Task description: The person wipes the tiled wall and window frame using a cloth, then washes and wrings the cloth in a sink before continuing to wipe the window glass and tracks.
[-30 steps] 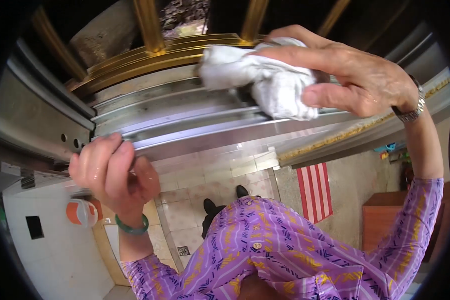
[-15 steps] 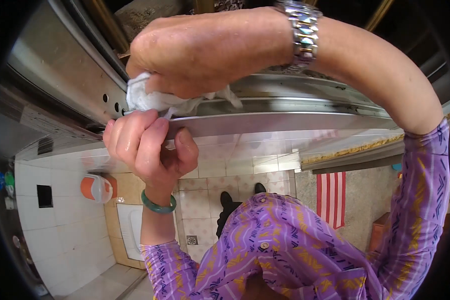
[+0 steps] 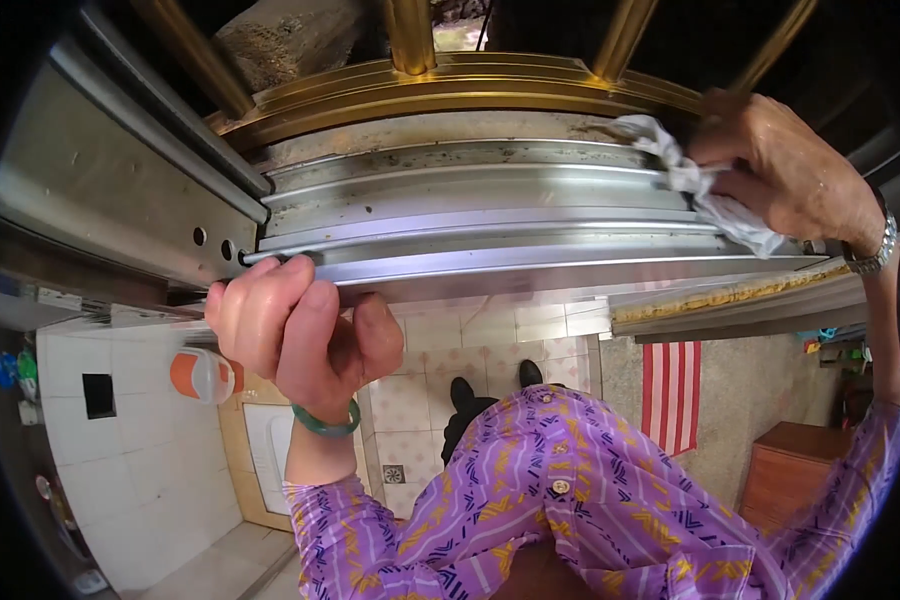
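Observation:
My right hand is at the right end of a metal window track, fingers closed on a white cloth. The cloth hangs bunched across the grooves, its tip near the golden frame. Dark specks and grime show along the back groove. At the left end, my left hand curls its fingers over the front edge of the track, thumb below it. A green bangle circles my left wrist, and a metal watch my right.
Golden window bars stand behind the track. A metal side frame with round holes rises at the left. Far below are a tiled floor, a squat toilet, an orange-and-white bucket, a striped red mat and a brown cabinet.
My right hand has swept from the left end of the track to the right end with the cloth, uncovering the grooves. My left hand keeps its grip on the front edge.

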